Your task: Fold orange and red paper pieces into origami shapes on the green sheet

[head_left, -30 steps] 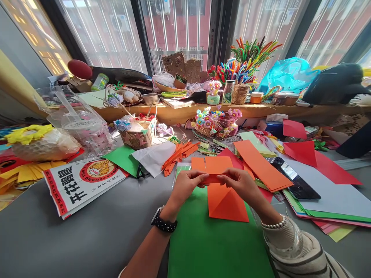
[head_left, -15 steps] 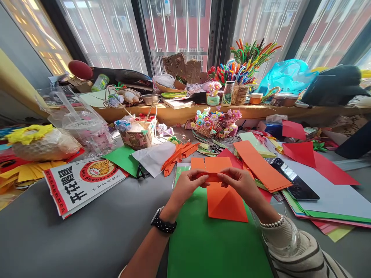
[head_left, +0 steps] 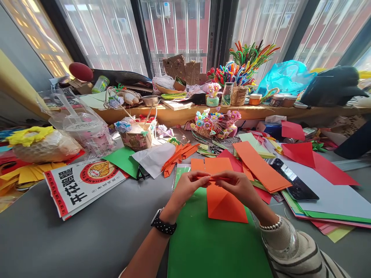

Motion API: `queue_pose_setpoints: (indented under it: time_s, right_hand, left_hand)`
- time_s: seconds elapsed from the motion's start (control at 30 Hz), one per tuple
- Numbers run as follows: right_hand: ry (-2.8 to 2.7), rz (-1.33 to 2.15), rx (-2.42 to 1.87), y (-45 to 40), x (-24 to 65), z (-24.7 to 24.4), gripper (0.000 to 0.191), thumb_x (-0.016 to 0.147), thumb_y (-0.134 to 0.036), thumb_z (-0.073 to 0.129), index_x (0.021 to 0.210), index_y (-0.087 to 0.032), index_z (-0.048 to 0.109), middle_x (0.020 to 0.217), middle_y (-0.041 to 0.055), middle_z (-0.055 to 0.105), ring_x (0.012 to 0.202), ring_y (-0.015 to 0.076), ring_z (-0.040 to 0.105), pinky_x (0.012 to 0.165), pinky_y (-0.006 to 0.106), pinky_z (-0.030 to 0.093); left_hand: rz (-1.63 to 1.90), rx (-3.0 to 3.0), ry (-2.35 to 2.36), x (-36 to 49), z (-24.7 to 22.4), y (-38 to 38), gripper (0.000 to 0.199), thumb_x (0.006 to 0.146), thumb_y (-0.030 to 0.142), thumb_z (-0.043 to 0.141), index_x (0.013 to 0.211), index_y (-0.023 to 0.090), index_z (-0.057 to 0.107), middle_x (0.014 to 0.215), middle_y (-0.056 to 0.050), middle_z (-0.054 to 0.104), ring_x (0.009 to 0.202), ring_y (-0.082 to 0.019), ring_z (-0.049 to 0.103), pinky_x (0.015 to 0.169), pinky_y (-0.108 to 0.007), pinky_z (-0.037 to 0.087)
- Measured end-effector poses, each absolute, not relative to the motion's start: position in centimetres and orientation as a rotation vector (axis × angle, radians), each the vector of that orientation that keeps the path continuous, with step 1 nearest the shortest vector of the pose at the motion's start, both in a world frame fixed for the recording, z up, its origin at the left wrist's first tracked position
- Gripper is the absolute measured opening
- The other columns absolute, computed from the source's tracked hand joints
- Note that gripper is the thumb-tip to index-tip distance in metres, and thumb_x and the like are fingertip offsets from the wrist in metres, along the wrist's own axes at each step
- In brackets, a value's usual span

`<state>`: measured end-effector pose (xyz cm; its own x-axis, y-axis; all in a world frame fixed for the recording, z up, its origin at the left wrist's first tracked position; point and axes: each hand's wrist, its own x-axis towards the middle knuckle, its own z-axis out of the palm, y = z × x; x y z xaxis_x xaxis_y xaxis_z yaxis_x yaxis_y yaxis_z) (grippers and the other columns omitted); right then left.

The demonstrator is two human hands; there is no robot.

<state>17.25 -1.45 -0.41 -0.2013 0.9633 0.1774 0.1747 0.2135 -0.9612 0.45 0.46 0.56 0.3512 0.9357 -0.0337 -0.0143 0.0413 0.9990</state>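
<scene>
My left hand (head_left: 189,187) and my right hand (head_left: 239,185) meet in the middle, pinching a small folded strip of orange paper (head_left: 213,178) between thumbs and fingers. Most of that strip is hidden by my fingertips. Below it lies a larger orange paper piece (head_left: 226,204) with a pointed fold, resting on a green sheet (head_left: 214,247). More orange paper (head_left: 220,164) lies just behind my hands. Folded orange pieces (head_left: 180,156) are heaped to the left of it, and long orange strips (head_left: 262,166) are stacked to the right.
A black phone (head_left: 295,179) rests on coloured paper sheets (head_left: 339,199) at the right. On the left are a printed paper bag (head_left: 89,181) and a plastic-wrapped cup (head_left: 87,131). Flower baskets (head_left: 136,135) stand behind, before a cluttered windowsill with pipe cleaners (head_left: 237,73).
My right hand has shifted left along the orange strip, so its fingers now nearly touch those of my left hand. Less of the strip shows between them.
</scene>
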Motion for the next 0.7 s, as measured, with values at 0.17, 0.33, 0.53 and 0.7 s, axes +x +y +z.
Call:
queue_pose_setpoints:
  time_s: [0.17, 0.33, 0.53, 0.7]
  right_hand:
    - [-1.601, 1.071, -1.194, -1.46, 17.16, -0.04, 0.028, 0.070, -0.038, 0.057, 0.086, -0.016, 0.063, 0.083, 0.0072, 0.067, 0.076, 0.0185, 0.062, 0.067, 0.030, 0.050]
    - [-1.586, 1.063, -1.223, -1.38, 17.16, -0.34, 0.025, 0.070, -0.036, 0.057, 0.084, -0.016, 0.062, 0.082, 0.0069, 0.066, 0.076, 0.0176, 0.061, 0.067, 0.029, 0.049]
    - [-1.526, 1.005, -1.304, -1.22, 17.24, -0.79, 0.020, 0.069, -0.032, 0.058, 0.079, -0.015, 0.062, 0.076, 0.0066, 0.067, 0.066, 0.0159, 0.061, 0.059, 0.027, 0.049]
    - [-1.570, 0.934, -1.331, -1.39, 17.24, -0.64, 0.022, 0.071, -0.035, 0.056, 0.080, -0.016, 0.062, 0.071, 0.0058, 0.066, 0.059, 0.0150, 0.060, 0.055, 0.027, 0.048]
  left_hand:
    - [0.969, 1.435, 0.959, 0.39, 0.48, 0.48, 0.023, 0.063, 0.031, 0.063, 0.079, 0.015, 0.065, 0.071, -0.006, 0.066, 0.068, -0.017, 0.061, 0.063, -0.024, 0.047]
    - [1.024, 1.465, 0.979, 0.53, 0.15, 0.43, 0.019, 0.062, 0.028, 0.063, 0.077, 0.016, 0.066, 0.078, -0.007, 0.067, 0.074, -0.018, 0.061, 0.065, -0.024, 0.047]
    - [1.064, 1.476, 1.066, 0.62, -0.19, 0.38, 0.016, 0.064, 0.028, 0.062, 0.072, 0.015, 0.065, 0.063, -0.005, 0.065, 0.062, -0.018, 0.062, 0.059, -0.025, 0.048]
    - [1.038, 1.457, 1.096, 0.50, 0.38, 0.42, 0.016, 0.063, 0.029, 0.062, 0.071, 0.015, 0.065, 0.061, -0.004, 0.064, 0.056, -0.016, 0.061, 0.055, -0.024, 0.047]
